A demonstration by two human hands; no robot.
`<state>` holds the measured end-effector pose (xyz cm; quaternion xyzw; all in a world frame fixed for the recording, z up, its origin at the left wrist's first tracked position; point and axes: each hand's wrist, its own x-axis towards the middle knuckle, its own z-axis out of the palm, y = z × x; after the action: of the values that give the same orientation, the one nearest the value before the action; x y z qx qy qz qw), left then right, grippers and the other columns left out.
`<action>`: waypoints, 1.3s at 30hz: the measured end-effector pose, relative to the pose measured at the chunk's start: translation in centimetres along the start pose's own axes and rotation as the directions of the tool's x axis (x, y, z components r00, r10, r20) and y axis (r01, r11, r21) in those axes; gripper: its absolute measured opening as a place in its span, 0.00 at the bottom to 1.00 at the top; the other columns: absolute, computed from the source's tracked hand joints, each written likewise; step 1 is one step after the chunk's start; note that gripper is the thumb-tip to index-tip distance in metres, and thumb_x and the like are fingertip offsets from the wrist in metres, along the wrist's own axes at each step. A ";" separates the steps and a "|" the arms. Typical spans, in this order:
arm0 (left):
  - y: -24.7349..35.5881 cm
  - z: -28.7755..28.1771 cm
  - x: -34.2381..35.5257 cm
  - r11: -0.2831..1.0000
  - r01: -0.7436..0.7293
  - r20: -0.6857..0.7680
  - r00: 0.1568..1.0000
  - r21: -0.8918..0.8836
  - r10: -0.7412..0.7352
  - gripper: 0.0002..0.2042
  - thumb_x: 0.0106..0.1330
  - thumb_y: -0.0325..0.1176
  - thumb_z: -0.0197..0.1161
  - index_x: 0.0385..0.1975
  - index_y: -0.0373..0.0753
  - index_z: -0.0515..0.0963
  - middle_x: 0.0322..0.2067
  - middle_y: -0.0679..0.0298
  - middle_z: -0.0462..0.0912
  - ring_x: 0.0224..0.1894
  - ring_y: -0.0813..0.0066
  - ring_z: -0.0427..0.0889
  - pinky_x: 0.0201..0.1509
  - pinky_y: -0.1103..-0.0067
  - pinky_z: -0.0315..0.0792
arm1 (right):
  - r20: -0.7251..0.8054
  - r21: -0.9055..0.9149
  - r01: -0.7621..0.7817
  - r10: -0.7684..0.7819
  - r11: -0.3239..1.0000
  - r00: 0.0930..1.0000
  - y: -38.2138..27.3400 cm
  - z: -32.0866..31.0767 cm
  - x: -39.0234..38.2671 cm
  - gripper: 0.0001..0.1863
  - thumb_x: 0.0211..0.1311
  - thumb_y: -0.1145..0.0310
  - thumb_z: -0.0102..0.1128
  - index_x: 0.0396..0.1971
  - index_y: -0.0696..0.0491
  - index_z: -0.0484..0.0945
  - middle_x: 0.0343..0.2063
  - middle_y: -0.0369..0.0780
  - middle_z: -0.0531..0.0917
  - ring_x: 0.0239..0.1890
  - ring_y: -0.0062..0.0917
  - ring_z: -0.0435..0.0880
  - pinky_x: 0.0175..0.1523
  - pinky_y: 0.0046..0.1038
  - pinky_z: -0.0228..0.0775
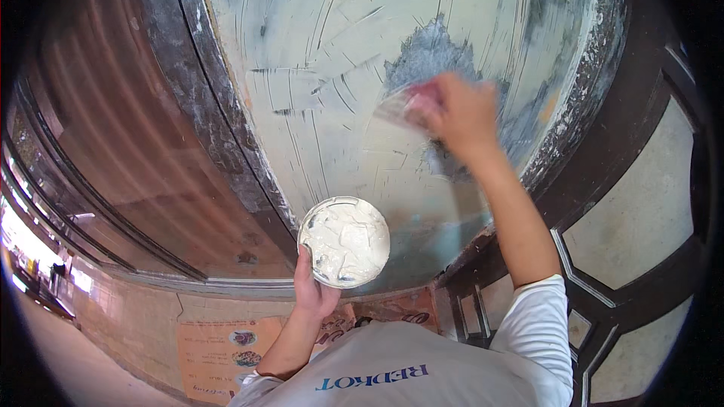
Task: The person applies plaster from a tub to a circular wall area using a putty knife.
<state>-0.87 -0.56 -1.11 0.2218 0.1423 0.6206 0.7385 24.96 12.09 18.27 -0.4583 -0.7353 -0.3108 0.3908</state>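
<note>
My right hand [456, 117] grips a wide scraper [403, 109] with a reddish handle against the wall [309, 68], over pale, streaky filler beside a rough grey-blue patch; both hand and tool are blurred. Low in the middle, my left hand [317, 290] holds up a round tub [344, 234] of white, lumpy paste, its thumb at the rim and the other fingers mostly hidden underneath.
A reddish-brown panel with a dark frame [128, 151] is on the left. A dark framed door [626, 211] with pale panels stands close on the right. Printed orange sheets [207, 354] lie on the tiled floor [136, 309] below.
</note>
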 end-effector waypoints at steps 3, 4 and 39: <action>0.3 -0.4 -0.1 1.000 -0.031 -0.011 0.999 0.005 0.031 0.31 0.74 0.55 0.41 0.70 0.41 0.55 0.68 0.59 0.62 0.69 0.59 0.63 0.71 0.61 0.60 | -0.287 0.043 -0.206 0.210 0.978 0.935 0.6 -2.1 1.4 0.20 0.56 0.47 0.65 0.36 0.48 0.76 0.29 0.36 0.84 0.32 0.36 0.81 0.48 0.39 0.60; 0.3 -0.7 -0.2 1.000 -0.030 -0.014 0.999 0.004 0.030 0.31 0.74 0.55 0.41 0.70 0.41 0.55 0.68 0.59 0.62 0.69 0.59 0.63 0.71 0.61 0.60 | -0.263 0.073 -0.206 0.218 0.976 0.940 0.1 -2.1 0.9 0.20 0.56 0.47 0.65 0.35 0.48 0.76 0.28 0.36 0.84 0.32 0.34 0.81 0.48 0.39 0.59; 4.7 -4.9 -3.0 0.965 -0.262 -0.095 0.960 0.011 0.262 0.31 0.74 0.54 0.41 0.70 0.41 0.55 0.69 0.59 0.60 0.70 0.58 0.61 0.72 0.61 0.56 | 0.157 0.126 0.021 -0.041 0.992 0.987 -9.6 4.6 -6.2 0.14 0.59 0.52 0.62 0.32 0.48 0.77 0.29 0.33 0.81 0.33 0.30 0.78 0.40 0.39 0.60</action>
<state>-7.83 -2.13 -3.15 0.2081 0.1464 0.7230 0.6423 16.51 9.41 9.69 -0.4450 -0.7891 -0.2330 0.3536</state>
